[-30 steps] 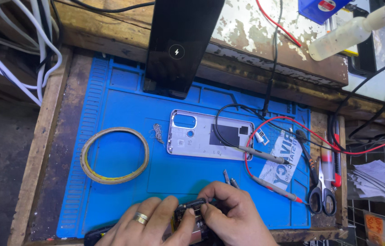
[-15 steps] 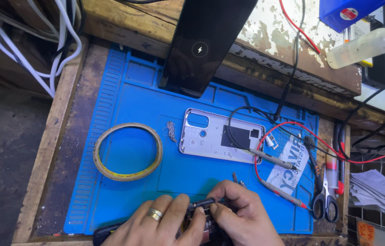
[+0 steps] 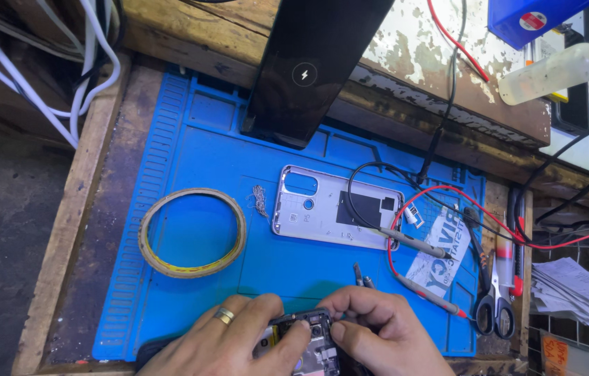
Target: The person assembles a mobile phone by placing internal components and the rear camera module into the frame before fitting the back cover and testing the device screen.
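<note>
Closest to me, my left hand, ring on one finger, and my right hand are both clamped on the opened phone at the near edge of the blue mat, fingertips pinching its top. Just beyond lie tweezers, a tape ring to the left, probes and scissors to the right. Farther out, the back cover lies flat, with a dark phone leaning against the wooden ledge behind it.

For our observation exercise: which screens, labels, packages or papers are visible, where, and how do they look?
Dark rectangular phone screen: leaning at mat's top, small white icon.
White printed card: mat's right, under probes.
Blue box: top right, round red-white sticker.
White paper stack: far right.
</note>
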